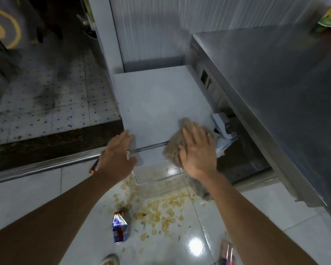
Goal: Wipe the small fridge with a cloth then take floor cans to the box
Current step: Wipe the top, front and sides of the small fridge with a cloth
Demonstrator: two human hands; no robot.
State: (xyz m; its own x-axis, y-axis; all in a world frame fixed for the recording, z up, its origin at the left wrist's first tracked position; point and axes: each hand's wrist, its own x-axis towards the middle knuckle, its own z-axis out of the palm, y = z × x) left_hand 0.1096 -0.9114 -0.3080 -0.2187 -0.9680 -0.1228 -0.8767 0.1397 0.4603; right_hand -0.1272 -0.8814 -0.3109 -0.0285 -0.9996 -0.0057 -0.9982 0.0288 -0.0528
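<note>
The small white fridge (157, 100) stands below me with its flat top facing up. My right hand (197, 150) lies flat on a brown cloth (173, 148) and presses it against the fridge's near right edge. My left hand (117, 153) rests with straight fingers on the near left corner of the fridge top. A crushed blue, silver and red can (119, 226) lies on the floor tiles between my forearms. Part of a second can (94, 166) peeks out behind my left wrist. A third can (226, 253) lies at the bottom right, blurred.
Scattered chips (161, 207) cover the white tiles in front of the fridge. A steel counter (275, 88) overhangs on the right. A metal threshold rail (46, 165) and a spotted, dirty floor (46, 96) lie to the left. A clear plastic tray (157, 175) sits below the fridge's edge.
</note>
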